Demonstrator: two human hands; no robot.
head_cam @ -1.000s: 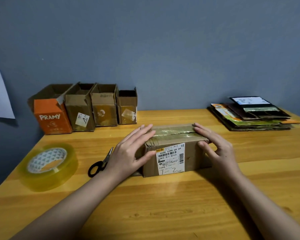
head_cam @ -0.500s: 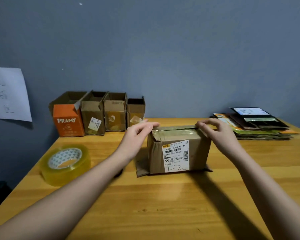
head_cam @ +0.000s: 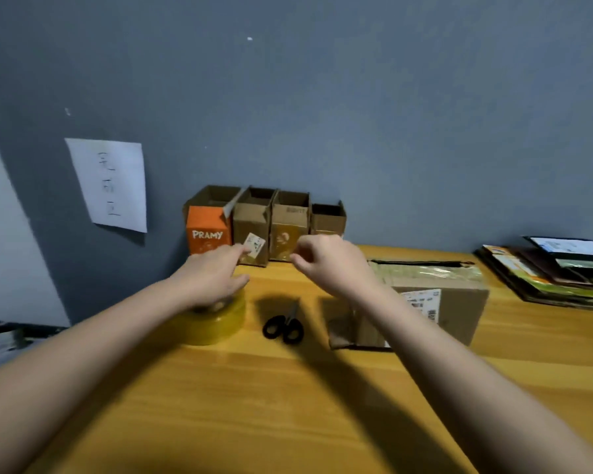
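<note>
Fetching tape: straight-fingered left hand (head_cam: 209,278) rests on the yellowish clear tape roll (head_cam: 216,325), right hand (head_cam: 326,265) curled, grip unclear; next, peel an end for the brown cardboard box (head_cam: 459,302).

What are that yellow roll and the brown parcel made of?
Tape roll: seemingly plastic film, glossy and translucent yellow. Parcel: matt brown cardboard, apparently; its top seam wears shiny clear tape and its front a white paper label.
</note>
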